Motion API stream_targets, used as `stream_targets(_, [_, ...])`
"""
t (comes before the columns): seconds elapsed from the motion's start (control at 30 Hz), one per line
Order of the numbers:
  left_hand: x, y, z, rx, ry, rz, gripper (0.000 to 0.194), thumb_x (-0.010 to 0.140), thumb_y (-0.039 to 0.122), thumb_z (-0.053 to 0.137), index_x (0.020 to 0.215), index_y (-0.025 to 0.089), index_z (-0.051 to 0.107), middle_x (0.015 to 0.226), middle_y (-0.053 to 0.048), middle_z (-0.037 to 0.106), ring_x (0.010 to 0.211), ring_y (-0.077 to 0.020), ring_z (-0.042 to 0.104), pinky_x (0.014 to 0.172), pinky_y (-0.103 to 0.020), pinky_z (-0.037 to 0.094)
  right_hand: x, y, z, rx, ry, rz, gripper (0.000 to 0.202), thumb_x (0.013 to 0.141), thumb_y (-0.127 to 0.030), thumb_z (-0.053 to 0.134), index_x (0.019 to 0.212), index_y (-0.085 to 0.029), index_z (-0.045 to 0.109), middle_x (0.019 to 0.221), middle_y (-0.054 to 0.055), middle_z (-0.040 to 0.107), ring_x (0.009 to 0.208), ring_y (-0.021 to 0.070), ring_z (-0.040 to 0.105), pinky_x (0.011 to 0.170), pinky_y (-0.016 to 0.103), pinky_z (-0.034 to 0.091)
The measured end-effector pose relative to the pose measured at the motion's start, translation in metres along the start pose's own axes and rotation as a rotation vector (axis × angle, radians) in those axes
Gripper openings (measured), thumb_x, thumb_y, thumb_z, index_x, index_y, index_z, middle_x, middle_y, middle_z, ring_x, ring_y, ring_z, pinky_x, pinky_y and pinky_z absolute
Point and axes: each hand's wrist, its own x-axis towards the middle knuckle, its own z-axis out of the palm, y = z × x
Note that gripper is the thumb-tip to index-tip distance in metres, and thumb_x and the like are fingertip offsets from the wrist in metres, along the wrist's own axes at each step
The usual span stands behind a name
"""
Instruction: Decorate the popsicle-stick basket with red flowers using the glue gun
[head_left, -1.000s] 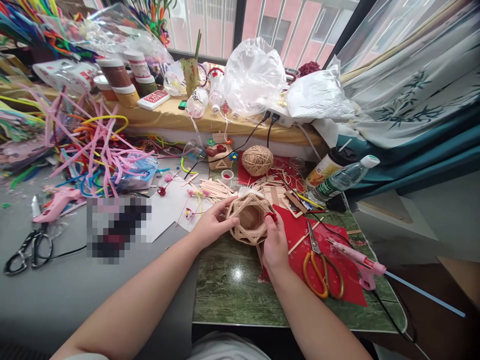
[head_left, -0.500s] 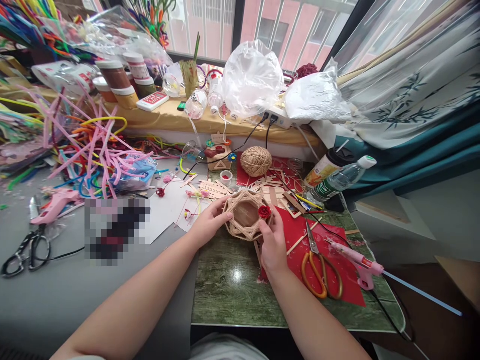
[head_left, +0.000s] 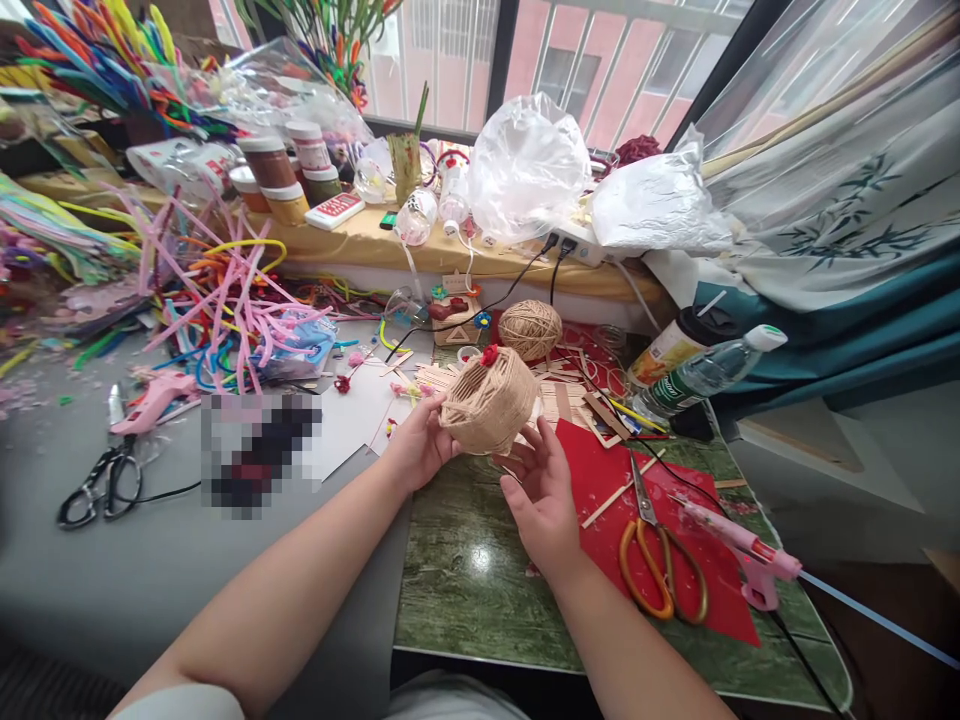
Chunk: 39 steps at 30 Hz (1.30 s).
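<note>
Print too small or blurred to read.
The green label point(head_left: 673, 392) on the clear bottle point(head_left: 724, 365) carried pale lettering, tilted and illegible. Red marks showed on the white packet point(head_left: 184, 165) and on the flat white item point(head_left: 335, 210) beside the jars point(head_left: 266, 162); neither could be made out, nor could the small print on the cup point(head_left: 679, 345).

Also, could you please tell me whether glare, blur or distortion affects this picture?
In the head view, a bright glare spot on the green tabletop; the curtain smeared towards the right edge; pixelation hides something on the grey table.
</note>
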Motion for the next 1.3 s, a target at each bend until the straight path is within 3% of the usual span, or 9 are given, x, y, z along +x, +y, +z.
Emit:
stream_targets(0.17, [0.002,0.002,-0.004,0.029,0.002,0.048,0.052,0.095,0.053,0.057,0.132,0.016,0.066,0.123,-0.014,0.078,0.111,-0.0285,0.075,0.089,-0.040,0.064,-0.003,0.004,-0.001,-0.049,-0.005,0.054,0.057,0.096,-0.036,0.074,0.148,-0.032,0.054,0.145,0.012,0.062,0.122,0.0282,0.067,0.109,0.055,0.055])
stream_targets(0.33, [-0.006,-0.006,0.003,0.229,-0.090,0.109,0.058,0.087,0.042,0.077,0.138,0.027,0.056,0.135,-0.009,0.070,0.113,-0.0267,0.072,0.088,-0.039,0.061,0.004,-0.003,-0.002,0.061,0.124,0.061,0.088,0.087,-0.045,0.081,0.162,-0.038,0.035,0.166,0.009,0.045,0.146,0.0296,0.054,0.118,0.055,0.049])
stream_targets(0.47, [-0.004,-0.005,-0.004,0.461,-0.037,0.260,0.034,0.089,0.049,0.077,0.105,0.021,0.068,0.117,-0.007,0.071,0.103,-0.0205,0.069,0.088,-0.032,0.057,0.017,-0.004,-0.010,0.043,0.275,0.232,0.069,0.088,-0.047,0.077,0.151,-0.033,0.052,0.148,0.007,0.066,0.136,0.0280,0.064,0.119,0.053,0.048])
stream_targets(0.53, [0.001,0.001,-0.011,0.463,0.107,0.411,0.034,0.094,0.052,0.070,0.089,0.018,0.069,0.110,-0.006,0.070,0.097,-0.0170,0.067,0.088,-0.030,0.056,0.021,-0.004,-0.014,0.120,0.177,0.370,0.059,0.088,-0.047,0.076,0.142,-0.029,0.060,0.134,0.008,0.074,0.124,0.0296,0.071,0.110,0.051,0.056])
stream_targets(0.63, [0.008,0.011,-0.017,0.361,0.276,0.523,0.028,0.091,0.046,0.074,0.087,0.019,0.068,0.100,-0.004,0.070,0.082,-0.0124,0.064,0.081,-0.026,0.054,0.020,-0.006,-0.019,0.140,-0.111,0.481,0.062,0.082,-0.047,0.083,0.139,-0.027,0.065,0.128,0.007,0.076,0.119,0.0304,0.074,0.105,0.049,0.059])
stream_targets(0.8, [0.007,0.017,-0.011,0.328,0.319,0.538,0.034,0.080,0.041,0.087,0.084,0.019,0.061,0.088,-0.002,0.069,0.072,-0.0095,0.062,0.071,-0.022,0.050,0.011,-0.019,-0.024,-0.176,-0.405,0.468,0.080,0.070,-0.047,0.094,0.143,-0.031,0.064,0.130,0.004,0.076,0.117,0.0298,0.072,0.102,0.045,0.059])
stream_targets(0.97, [0.005,0.010,-0.007,0.423,0.317,0.569,0.033,0.081,0.043,0.088,0.084,0.018,0.067,0.086,-0.002,0.070,0.068,-0.0089,0.060,0.070,-0.022,0.050,0.016,-0.030,-0.028,-0.496,-0.424,0.290,0.067,0.079,-0.057,0.086,0.138,-0.030,0.069,0.135,0.007,0.072,0.122,0.0342,0.068,0.103,0.047,0.054])
stream_targets(1.13, [0.007,0.003,-0.011,0.466,0.343,0.552,0.032,0.075,0.040,0.092,0.083,0.018,0.070,0.085,-0.001,0.070,0.066,-0.0087,0.059,0.067,-0.022,0.049,0.021,-0.031,-0.025,-0.590,-0.399,0.177,0.045,0.091,-0.056,0.075,0.125,-0.026,0.076,0.120,0.009,0.076,0.113,0.0330,0.069,0.097,0.046,0.053])
stream_targets(1.3, [0.005,0.000,-0.012,0.536,0.296,0.547,0.028,0.084,0.044,0.085,0.084,0.017,0.076,0.082,-0.004,0.073,0.069,-0.0113,0.061,0.073,-0.026,0.052,0.019,-0.028,-0.022,-0.625,-0.346,0.149,0.047,0.093,-0.056,0.073,0.128,-0.025,0.074,0.123,0.010,0.076,0.116,0.0336,0.068,0.100,0.046,0.052])
